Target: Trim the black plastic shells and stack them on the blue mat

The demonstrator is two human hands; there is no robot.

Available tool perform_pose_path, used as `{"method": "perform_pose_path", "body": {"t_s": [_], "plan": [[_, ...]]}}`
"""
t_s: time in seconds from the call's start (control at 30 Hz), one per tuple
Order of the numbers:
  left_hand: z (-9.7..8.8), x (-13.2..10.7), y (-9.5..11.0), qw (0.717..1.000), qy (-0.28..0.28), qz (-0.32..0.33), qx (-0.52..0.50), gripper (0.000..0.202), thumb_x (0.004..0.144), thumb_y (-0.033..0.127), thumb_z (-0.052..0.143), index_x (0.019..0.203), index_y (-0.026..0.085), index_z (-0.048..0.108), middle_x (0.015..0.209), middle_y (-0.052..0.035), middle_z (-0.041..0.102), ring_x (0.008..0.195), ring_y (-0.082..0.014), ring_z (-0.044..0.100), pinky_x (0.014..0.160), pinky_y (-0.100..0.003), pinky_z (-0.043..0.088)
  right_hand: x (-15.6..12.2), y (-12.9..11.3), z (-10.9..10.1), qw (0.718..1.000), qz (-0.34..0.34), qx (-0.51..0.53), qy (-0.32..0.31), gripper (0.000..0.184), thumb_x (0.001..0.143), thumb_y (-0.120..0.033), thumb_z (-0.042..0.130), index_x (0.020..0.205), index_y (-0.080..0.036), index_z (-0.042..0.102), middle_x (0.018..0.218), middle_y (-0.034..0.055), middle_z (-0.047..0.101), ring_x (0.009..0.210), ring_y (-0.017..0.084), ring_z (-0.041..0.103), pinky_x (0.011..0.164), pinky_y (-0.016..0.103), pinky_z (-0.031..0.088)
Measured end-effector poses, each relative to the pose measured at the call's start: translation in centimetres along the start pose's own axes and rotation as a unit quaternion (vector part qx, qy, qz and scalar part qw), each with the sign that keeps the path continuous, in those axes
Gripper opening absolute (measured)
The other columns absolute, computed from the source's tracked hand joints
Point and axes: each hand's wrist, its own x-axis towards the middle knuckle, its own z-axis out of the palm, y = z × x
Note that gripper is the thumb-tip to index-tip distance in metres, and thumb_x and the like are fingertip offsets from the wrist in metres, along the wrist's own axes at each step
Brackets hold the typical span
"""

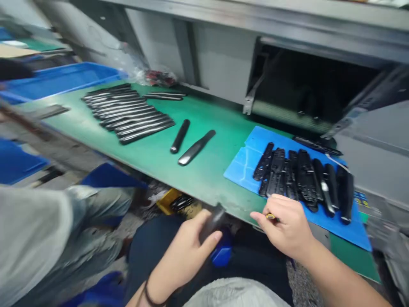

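Note:
Over my lap, my left hand [183, 245] is closed around a black elongated plastic piece [212, 221], whose lower part is hidden by the fingers. My right hand [289, 219] makes a fist by the bench's front edge, with the tip of a small yellow object [271, 216] showing between thumb and fingers. The rest of that object is hidden. Just beyond my right hand, several black plastic shells [276, 164] lie side by side on a blue sheet [238, 170]. Two loose black pieces, a narrow one [180, 136] and a wider one [197, 148], rest on the green bench top [223, 149].
A row of several glossy black pieces [128, 111] covers the bench's left part. Behind it sit a blue tray [76, 76] and plastic bags [159, 78]. A seated person [32, 243] is close on my left. Below the bench edge stands a yellow bin [168, 200].

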Motion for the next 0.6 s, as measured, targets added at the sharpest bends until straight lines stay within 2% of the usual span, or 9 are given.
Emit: {"method": "perform_pose_path", "body": {"t_s": [0.03,0.1,0.17,0.2,0.23,0.3,0.43,0.53,0.6], "plan": [[-0.4,1.1,0.0,0.999,0.03,0.01,0.04,0.032,0.097,0.048,0.06,0.115,0.021,0.059,0.095,-0.0068,0.074,0.081,-0.0239,0.071,0.071,-0.032,0.055,-0.2,1.2,-1.7,0.999,0.002,-0.047,-0.002,0.04,0.099,-0.031,0.066,0.062,-0.021,0.053,0.056,-0.0037,0.049,0.055,0.011,0.044,0.057,0.028,0.032],[-1.4,4.3,0.0,0.99,0.088,0.023,0.106,0.052,0.096,0.049,0.058,0.138,0.021,0.048,0.111,-0.0114,0.075,0.094,-0.0291,0.073,0.081,-0.039,0.057,-0.2,4.2,-5.4,0.985,0.042,-0.163,-0.03,0.038,0.101,-0.033,0.062,0.065,-0.02,0.058,0.063,-0.0009,0.058,0.059,0.012,0.051,0.059,0.027,0.036],[-2.2,8.6,0.1,0.977,0.104,0.026,0.184,0.055,0.096,0.051,0.054,0.141,0.02,0.048,0.118,-0.015,0.073,0.103,-0.0337,0.072,0.086,-0.044,0.056,0.4,7.9,-9.5,0.942,0.152,-0.289,-0.084,0.015,0.101,-0.032,0.06,0.103,-0.022,0.071,0.101,0.0047,0.074,0.086,0.015,0.067,0.073,0.027,0.046],[-2.6,10.9,0.1,0.967,0.109,0.035,0.226,0.054,0.096,0.051,0.051,0.139,0.019,0.051,0.121,-0.0168,0.071,0.107,-0.0359,0.07,0.09,-0.046,0.055,0.9,10.0,-11.4,0.899,0.223,-0.361,-0.105,0.025,0.102,-0.033,0.059,0.124,-0.026,0.067,0.12,0.0051,0.073,0.101,0.018,0.068,0.081,0.028,0.049],[-2.8,13.2,0.1,0.956,0.114,0.045,0.266,0.052,0.097,0.05,0.049,0.137,0.017,0.054,0.121,-0.0185,0.07,0.11,-0.0376,0.069,0.093,-0.048,0.053,1.4,12.2,-13.1,0.875,0.263,-0.393,-0.101,0.032,0.102,-0.032,0.057,0.133,-0.025,0.064,0.128,0.0073,0.071,0.109,0.021,0.068,0.085,0.031,0.051],[-3.1,17.5,-0.1,0.932,0.117,0.048,0.341,0.05,0.098,0.05,0.045,0.129,0.013,0.059,0.116,-0.0209,0.07,0.11,-0.0403,0.067,0.095,-0.049,0.052,2.7,16.6,-15.8,0.845,0.308,-0.425,-0.105,0.03,0.103,-0.028,0.053,0.128,-0.021,0.068,0.126,0.0116,0.071,0.108,0.025,0.069,0.088,0.037,0.053],[-3.3,23.0,-1.5,0.864,0.107,0.052,0.489,0.05,0.1,0.047,0.039,0.117,0.007,0.065,0.103,-0.0244,0.065,0.1,-0.0414,0.065,0.089,-0.048,0.051,4.7,23.8,-17.8,0.814,0.336,-0.45,-0.149,0.032,0.103,-0.038,0.062,0.127,-0.017,0.065,0.128,0.0106,0.067,0.11,0.023,0.068,0.094,0.044,0.058],[-3.9,24.4,-2.3,0.802,0.114,0.071,0.582,0.05,0.103,0.046,0.034,0.109,0.008,0.067,0.106,-0.025,0.061,0.099,-0.042,0.062,0.08,-0.046,0.049,5.5,27.1,-17.5,0.808,0.327,-0.452,-0.19,0.04,0.1,-0.042,0.066,0.131,-0.018,0.063,0.132,0.0098,0.065,0.113,0.023,0.067,0.096,0.045,0.059],[-4.6,24.6,-2.2,0.769,0.132,0.086,0.619,0.049,0.104,0.047,0.032,0.107,0.011,0.065,0.105,-0.021,0.06,0.096,-0.0388,0.061,0.074,-0.041,0.047,5.8,28.3,-16.9,0.807,0.316,-0.452,-0.21,0.04,0.1,-0.042,0.066,0.132,-0.017,0.062,0.133,0.0104,0.064,0.114,0.023,0.066,0.097,0.045,0.058]]}}
